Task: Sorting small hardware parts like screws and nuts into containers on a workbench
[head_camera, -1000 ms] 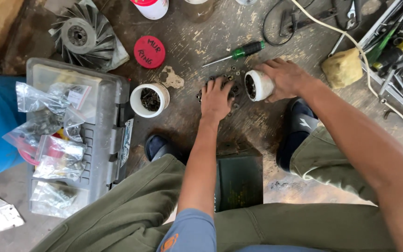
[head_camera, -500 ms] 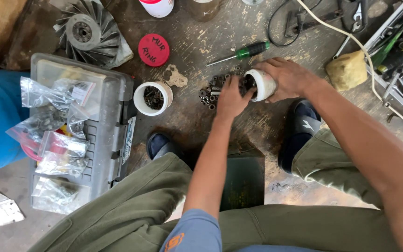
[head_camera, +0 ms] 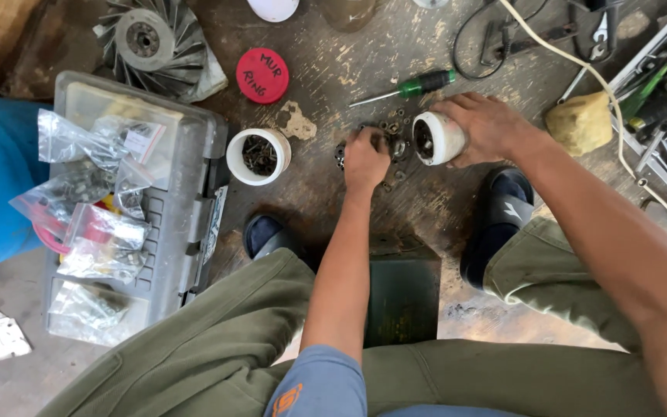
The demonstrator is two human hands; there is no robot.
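Observation:
My right hand (head_camera: 488,127) grips a small white jar (head_camera: 435,139) tipped on its side, mouth facing left, on the worn floor. A heap of small nuts and bolts (head_camera: 395,143) lies spilled in front of the jar's mouth. My left hand (head_camera: 366,158) rests on that heap with fingers curled over some of the pieces. A second white jar (head_camera: 258,156) stands upright to the left, holding dark screws. A red round lid (head_camera: 262,75) lies beyond it.
A green-handled screwdriver (head_camera: 414,85) lies just beyond the heap. A grey plastic case (head_camera: 137,205) with several clear bags of parts sits at left, a metal fan wheel (head_camera: 156,42) behind it. Tools and a rack (head_camera: 658,116) crowd the right, near a yellow sponge (head_camera: 579,123).
The view has shifted slightly. My left hand has drawn back over the spilled hardware and curled its fingers. My right hand keeps the tipped jar in place.

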